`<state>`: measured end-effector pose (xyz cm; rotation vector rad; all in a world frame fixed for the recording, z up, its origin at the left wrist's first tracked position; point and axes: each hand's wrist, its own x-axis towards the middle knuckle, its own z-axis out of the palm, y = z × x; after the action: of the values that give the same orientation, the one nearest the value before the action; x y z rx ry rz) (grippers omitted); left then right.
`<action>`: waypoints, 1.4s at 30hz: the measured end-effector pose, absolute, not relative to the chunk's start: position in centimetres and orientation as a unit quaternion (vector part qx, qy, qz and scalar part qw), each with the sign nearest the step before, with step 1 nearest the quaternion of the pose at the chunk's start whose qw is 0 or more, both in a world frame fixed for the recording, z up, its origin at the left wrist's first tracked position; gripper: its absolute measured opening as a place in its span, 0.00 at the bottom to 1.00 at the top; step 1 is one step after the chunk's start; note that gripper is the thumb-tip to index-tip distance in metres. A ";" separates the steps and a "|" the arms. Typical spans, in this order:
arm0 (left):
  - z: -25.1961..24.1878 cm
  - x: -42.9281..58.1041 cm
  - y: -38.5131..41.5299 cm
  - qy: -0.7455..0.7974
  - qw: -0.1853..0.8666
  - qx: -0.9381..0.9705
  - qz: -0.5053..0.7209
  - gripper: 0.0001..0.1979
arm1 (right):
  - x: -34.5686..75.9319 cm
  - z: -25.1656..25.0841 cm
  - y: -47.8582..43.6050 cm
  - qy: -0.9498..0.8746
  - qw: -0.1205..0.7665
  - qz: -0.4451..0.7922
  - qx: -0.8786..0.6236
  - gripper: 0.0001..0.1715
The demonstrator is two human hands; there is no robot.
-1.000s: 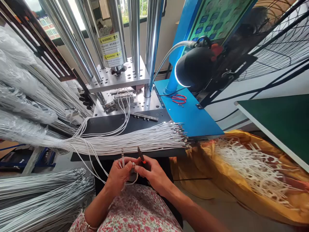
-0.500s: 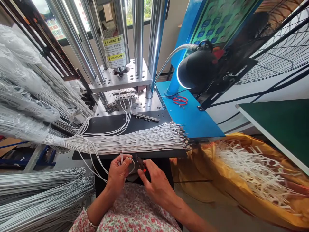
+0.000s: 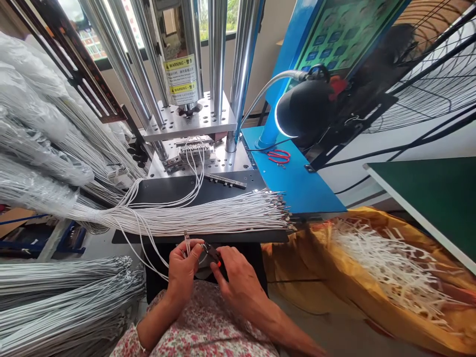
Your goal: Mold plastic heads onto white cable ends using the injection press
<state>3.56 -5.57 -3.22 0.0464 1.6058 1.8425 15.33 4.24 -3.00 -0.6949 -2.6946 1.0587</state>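
Across the black counter [image 3: 163, 186] lies a white cable bundle [image 3: 208, 216]; a few strands already sit in the far metal block [image 3: 210, 152], most apparently still waiting. Near, the left hand [image 3: 181, 268] pinches cables [image 3: 187, 246]; the right hand [image 3: 238, 273] grips pliers [image 3: 211, 252] against them. Fingers hide whether anything is cut.

Pale floral top [image 3: 219, 325], pink and green print, matching left sleeve [image 3: 128, 343], thin pale bracelet [image 3: 140, 338]

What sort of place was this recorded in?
Probably a workshop or factory handling cables: a metal press with warning labels, bundled white cables, and a yellow bag of white pieces.
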 end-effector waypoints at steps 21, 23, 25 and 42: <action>-3.4 3.7 -6.1 0.624 0.347 0.023 0.700 0.19 | 15.4 -4.6 4.7 -0.925 0.066 0.324 -0.185 0.07; -3.3 3.6 -6.2 0.595 0.371 0.007 0.713 0.18 | 15.6 -4.4 5.1 -0.899 0.082 0.395 -0.170 0.08; -3.1 3.3 -6.1 0.566 0.392 -0.007 0.725 0.18 | 15.7 -3.9 5.5 -0.847 0.098 0.495 -0.167 0.12; -2.4 2.4 -6.7 0.637 0.455 0.071 0.618 0.19 | 13.3 -3.0 6.4 -0.653 0.120 0.717 -0.213 0.13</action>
<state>2.45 -6.67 -2.41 0.1739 1.5720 1.5234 13.29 6.39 -3.01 -0.6236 -1.9090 2.0943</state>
